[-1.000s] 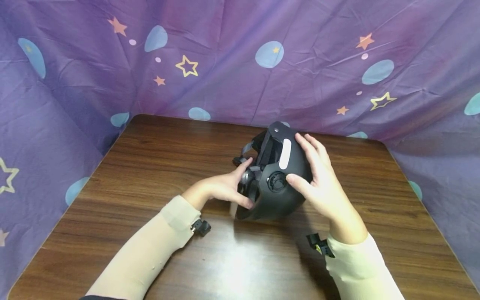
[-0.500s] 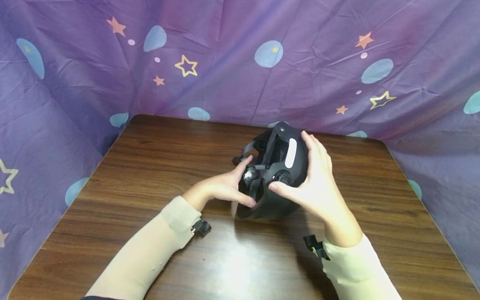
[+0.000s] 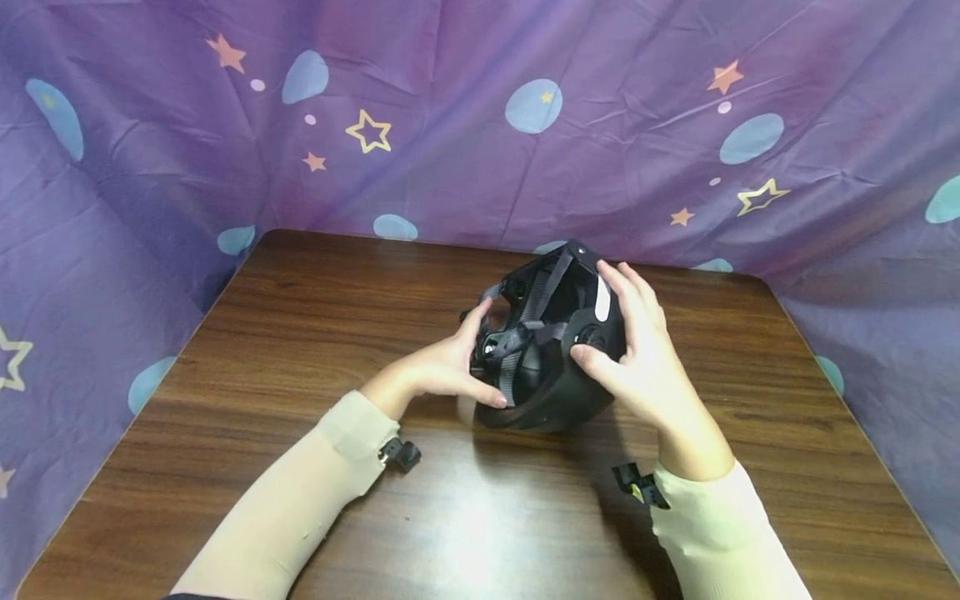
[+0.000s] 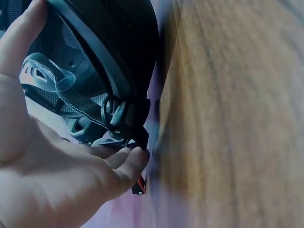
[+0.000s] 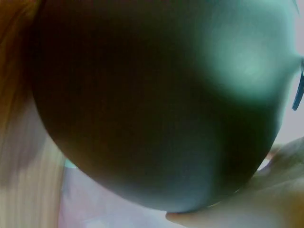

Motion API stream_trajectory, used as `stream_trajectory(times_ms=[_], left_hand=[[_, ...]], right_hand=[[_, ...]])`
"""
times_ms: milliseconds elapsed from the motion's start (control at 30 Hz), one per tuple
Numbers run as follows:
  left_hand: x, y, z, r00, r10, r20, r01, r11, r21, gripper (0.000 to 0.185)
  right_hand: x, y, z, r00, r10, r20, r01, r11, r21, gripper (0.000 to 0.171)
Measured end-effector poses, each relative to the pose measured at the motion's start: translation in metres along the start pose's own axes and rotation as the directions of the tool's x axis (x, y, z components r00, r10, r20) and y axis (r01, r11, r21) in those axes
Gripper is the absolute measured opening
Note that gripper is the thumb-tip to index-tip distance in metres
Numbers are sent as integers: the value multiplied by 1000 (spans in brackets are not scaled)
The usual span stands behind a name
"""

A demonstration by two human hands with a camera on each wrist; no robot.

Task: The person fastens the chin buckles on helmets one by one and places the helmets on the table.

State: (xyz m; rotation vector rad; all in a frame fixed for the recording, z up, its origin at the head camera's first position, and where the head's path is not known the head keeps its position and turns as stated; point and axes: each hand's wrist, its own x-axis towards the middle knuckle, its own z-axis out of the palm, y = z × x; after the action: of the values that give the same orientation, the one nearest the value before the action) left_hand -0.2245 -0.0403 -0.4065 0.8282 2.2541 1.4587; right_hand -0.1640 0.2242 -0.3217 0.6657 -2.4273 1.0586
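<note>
A black helmet stands tilted on its side in the middle right of the table in the head view, its strapped inside turned toward the left and the camera. It has a white strip and a round side knob. My left hand holds the helmet's open side, thumb at the lower edge and fingers by the straps. From the other side my right hand grips the smooth outer shell, thumb beside the knob. Some left fingers are hidden behind the helmet in the head view.
The brown wooden table lies beneath the helmet. Behind and beside it hangs a purple curtain with stars and blue ovals. Each pale sleeve carries a small black camera mount at the wrist.
The helmet has turned, so more of its strapped inside faces the camera and the white strip has shifted right. My right thumb moved left over the knob, then back right.
</note>
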Motion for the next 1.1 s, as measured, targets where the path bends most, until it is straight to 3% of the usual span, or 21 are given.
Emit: stream_trajectory(times_ms=[100, 367, 467, 633, 933, 1100], left_hand=[[0, 0, 1, 1000, 21, 0, -21, 1000, 18, 142], [4, -4, 4, 998, 51, -22, -50, 998, 37, 142], [3, -5, 4, 998, 48, -36, -47, 998, 29, 142], [2, -2, 0, 997, 39, -62, -33, 995, 93, 141], [-1, 12, -7, 992, 50, -117, -9, 945, 328, 137], [-5, 23, -11, 988, 56, -146, 7, 917, 400, 134]], right_hand=[[-1, -5, 0, 1000, 1, -19, -1, 1000, -20, 88], [-3, -9, 2, 990, 140, -36, -141, 989, -52, 109], [-3, -5, 1, 989, 137, -50, -139, 989, -57, 110], [-1, 0, 0, 995, 87, -51, -87, 996, 6, 103], [4, -17, -7, 993, 116, -19, -110, 971, 211, 90], [5, 2, -6, 988, 156, -10, -149, 960, 239, 91]])
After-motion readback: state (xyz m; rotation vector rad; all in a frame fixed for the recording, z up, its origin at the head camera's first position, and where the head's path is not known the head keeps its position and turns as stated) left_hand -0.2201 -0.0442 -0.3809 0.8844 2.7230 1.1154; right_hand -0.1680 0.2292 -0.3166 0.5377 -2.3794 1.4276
